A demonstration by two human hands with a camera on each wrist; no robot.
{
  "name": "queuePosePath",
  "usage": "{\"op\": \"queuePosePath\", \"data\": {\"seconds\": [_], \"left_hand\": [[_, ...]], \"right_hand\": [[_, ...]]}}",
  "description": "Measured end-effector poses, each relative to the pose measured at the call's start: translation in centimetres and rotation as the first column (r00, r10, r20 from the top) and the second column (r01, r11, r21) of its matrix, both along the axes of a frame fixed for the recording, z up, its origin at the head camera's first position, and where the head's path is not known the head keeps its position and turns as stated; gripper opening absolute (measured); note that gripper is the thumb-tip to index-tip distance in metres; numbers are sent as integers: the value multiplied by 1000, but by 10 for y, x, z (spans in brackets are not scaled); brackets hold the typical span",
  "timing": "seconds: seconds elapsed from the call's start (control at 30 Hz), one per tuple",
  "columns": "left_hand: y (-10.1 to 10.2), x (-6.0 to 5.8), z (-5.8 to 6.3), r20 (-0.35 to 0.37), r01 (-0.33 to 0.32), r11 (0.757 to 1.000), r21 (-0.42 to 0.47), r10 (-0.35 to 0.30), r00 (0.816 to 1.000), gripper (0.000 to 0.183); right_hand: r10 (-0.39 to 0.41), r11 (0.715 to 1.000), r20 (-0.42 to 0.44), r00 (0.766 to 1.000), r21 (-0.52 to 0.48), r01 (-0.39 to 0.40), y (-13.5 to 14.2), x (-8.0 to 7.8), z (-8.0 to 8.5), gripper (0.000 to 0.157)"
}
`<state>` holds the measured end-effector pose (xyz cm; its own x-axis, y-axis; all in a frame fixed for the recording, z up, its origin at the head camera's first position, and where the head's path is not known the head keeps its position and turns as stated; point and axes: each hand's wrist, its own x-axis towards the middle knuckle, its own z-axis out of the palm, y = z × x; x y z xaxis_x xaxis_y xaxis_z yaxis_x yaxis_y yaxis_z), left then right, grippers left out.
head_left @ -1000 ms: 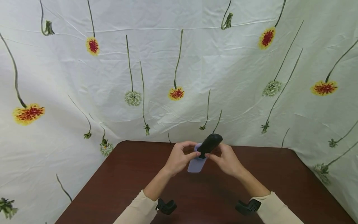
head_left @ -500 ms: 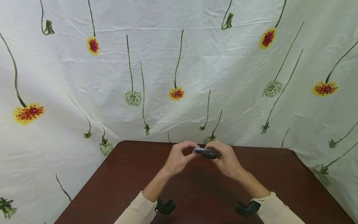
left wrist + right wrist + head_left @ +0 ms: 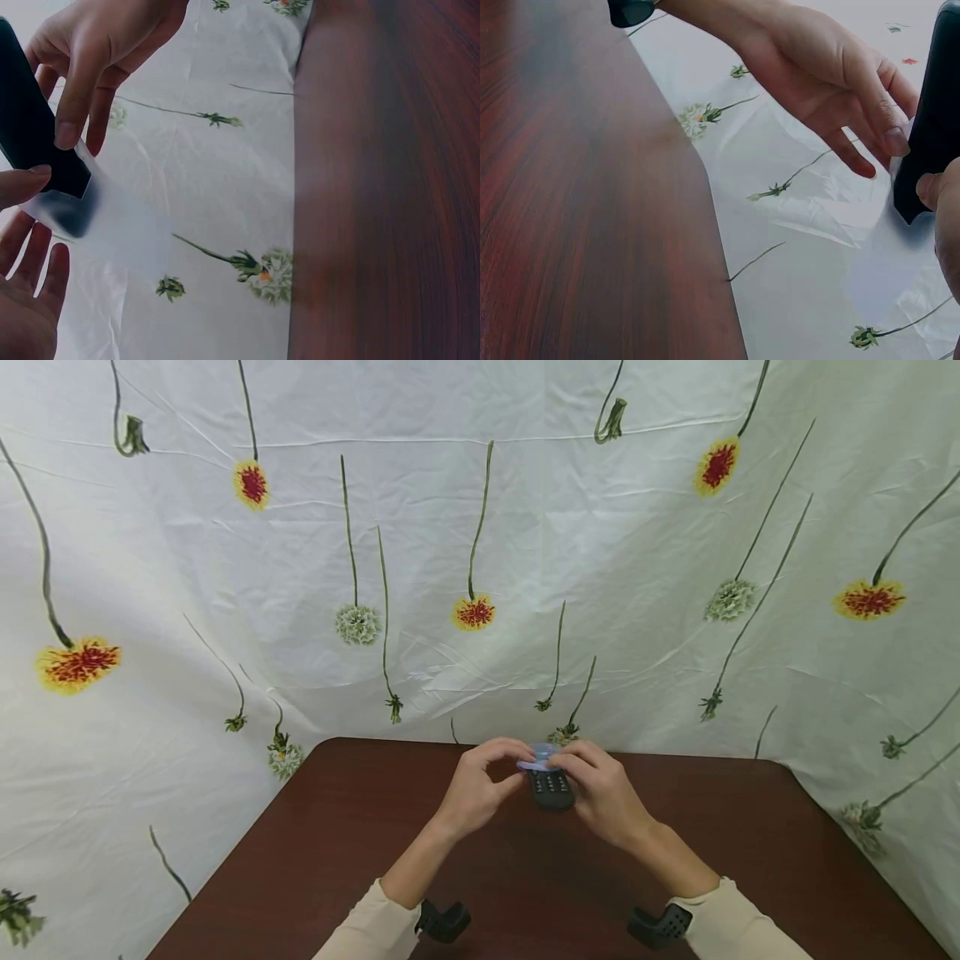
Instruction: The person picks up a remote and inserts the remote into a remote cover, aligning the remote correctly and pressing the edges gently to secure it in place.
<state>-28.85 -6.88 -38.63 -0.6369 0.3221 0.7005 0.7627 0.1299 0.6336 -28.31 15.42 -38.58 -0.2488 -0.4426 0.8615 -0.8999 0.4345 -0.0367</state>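
Note:
A black remote control [image 3: 551, 789] with rows of buttons is held up over the table, partly inside a translucent lavender sleeve [image 3: 536, 767]. My left hand [image 3: 480, 779] pinches the sleeve at its left edge; in the left wrist view its thumb lies on the end of the remote at the sleeve's mouth. My right hand [image 3: 606, 785] grips the remote and sleeve from the other side, thumb along the remote's edge in the right wrist view. Both wrist views show the remote's plain dark back [image 3: 934, 112] and the sleeve [image 3: 127, 225] reaching past it. Some fingers are hidden behind.
Below the hands lies a dark reddish-brown wooden table [image 3: 360, 860]. A white cloth printed with flowers [image 3: 637, 543] hangs behind it and at both sides. Black bands with small devices [image 3: 442, 922] sit on both wrists.
The remote, earlier back up with the sleeve hanging toward me, has tipped through an edge-on position. Its button face now shows, sleeve at the far end. The right fingers have shifted over the top.

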Motion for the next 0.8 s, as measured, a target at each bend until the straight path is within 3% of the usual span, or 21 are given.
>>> {"op": "queuePosePath", "data": {"seconds": [0.17, 0.27, 0.33, 0.43, 0.57, 0.67, 0.8], "left_hand": [[0, 1, -1, 15, 11, 1000, 16, -11, 1000, 28], [0, 2, 0, 124, 2, 999, 51, -9, 992, 37], [0, 3, 1, 244, -12, 994, 108, -15, 970, 39], [2, 4, 4, 437, -31, 975, 218, -69, 897, 32], [5, 6, 8, 615, -34, 952, 304, -169, 770, 38], [7, 8, 10, 685, -18, 938, 346, -240, 688, 42], [9, 10, 14, 727, 0, 920, 392, -310, 613, 38]], "right_hand": [[-4, 999, -63, 998, 45, 7, 2, -1, 0, 33], [-5, 998, -101, 995, 63, 12, 4, -2, -1, 32], [-8, 997, -130, 991, 75, 18, 5, -3, -1, 30], [-10, 995, -159, 987, 97, 26, 6, -3, -1, 29], [-19, 990, -172, 985, 137, 43, 8, -1, 0, 37], [-30, 985, -177, 984, 164, 60, 9, 0, 0, 42], [-29, 980, -215, 976, 185, 70, 8, -1, 0, 48]]}}
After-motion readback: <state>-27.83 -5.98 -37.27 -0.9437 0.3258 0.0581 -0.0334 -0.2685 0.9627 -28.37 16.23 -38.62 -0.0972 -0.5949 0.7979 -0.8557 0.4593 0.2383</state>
